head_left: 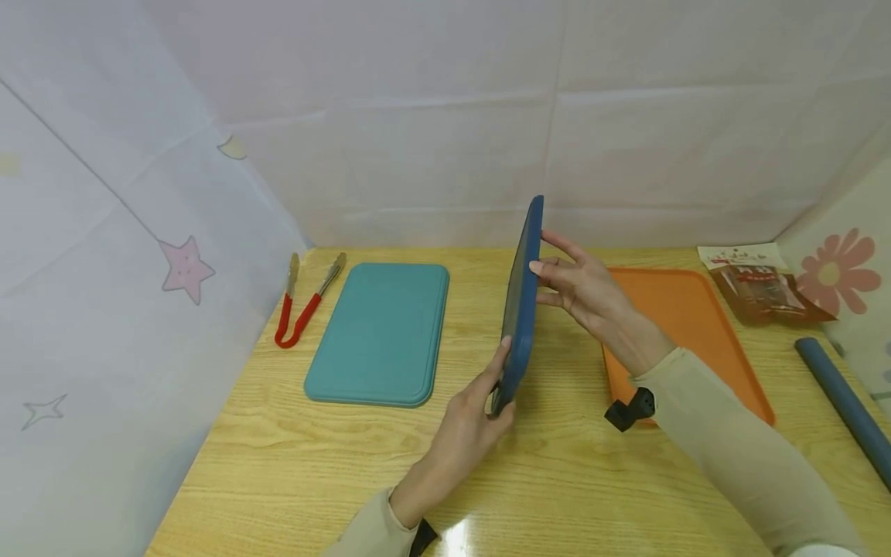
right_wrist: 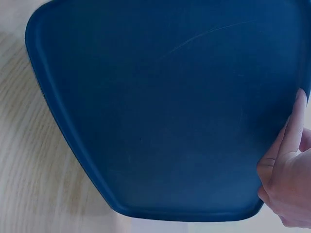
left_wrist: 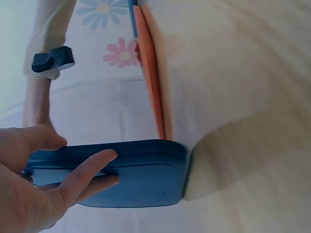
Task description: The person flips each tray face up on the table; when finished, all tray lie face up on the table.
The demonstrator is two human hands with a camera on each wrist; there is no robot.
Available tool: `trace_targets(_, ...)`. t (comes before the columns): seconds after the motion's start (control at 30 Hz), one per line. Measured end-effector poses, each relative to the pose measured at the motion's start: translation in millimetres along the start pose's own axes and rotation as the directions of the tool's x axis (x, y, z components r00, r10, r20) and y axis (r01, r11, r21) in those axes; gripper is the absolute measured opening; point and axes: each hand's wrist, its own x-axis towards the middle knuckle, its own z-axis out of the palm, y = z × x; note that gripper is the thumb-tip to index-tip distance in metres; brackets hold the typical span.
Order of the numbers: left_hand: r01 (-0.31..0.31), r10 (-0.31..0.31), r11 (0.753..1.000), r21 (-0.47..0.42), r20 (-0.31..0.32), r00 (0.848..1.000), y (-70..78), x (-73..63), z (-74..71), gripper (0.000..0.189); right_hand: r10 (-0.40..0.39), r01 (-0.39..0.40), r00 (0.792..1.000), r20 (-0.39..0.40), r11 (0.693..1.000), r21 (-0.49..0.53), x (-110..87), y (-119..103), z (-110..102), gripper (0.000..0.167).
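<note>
The head camera looks forward and down over the worktop [head_left: 264,480] from farthest back; the left wrist camera [head_left: 421,538] looks past the nearby left hand [left_wrist: 41,179], rolled so the worktop stands at the right; the right wrist camera [head_left: 642,403] faces the blue tray [right_wrist: 170,116] from close up; all three share that tray.

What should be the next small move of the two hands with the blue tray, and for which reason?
Probably the left hand and the right hand should lower the blue tray flat onto the table: both hold it, it is tilted nearly upright, and bare wood shows between the teal tray and the orange tray.
</note>
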Motion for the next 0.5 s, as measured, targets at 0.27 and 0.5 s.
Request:
trace_targets(0.27, -0.117, 0.12, 0.993, 0.03, -0.095, 0.988, 22.2, 21.3, -10.5, 0.084, -0.005, 0.004, 1.0, -0.008, 0.999, -0.039, 3.0, 1, 2, 0.071)
trace_targets(0.5, -0.198, 0.219, 0.97, 0.143, -0.155, 0.963, 35.5, 34.8, -19.9, 0.056, -0.007, 0.007, 1.0, 0.001, 0.997, -0.082, 3.6, 1, 2, 0.071)
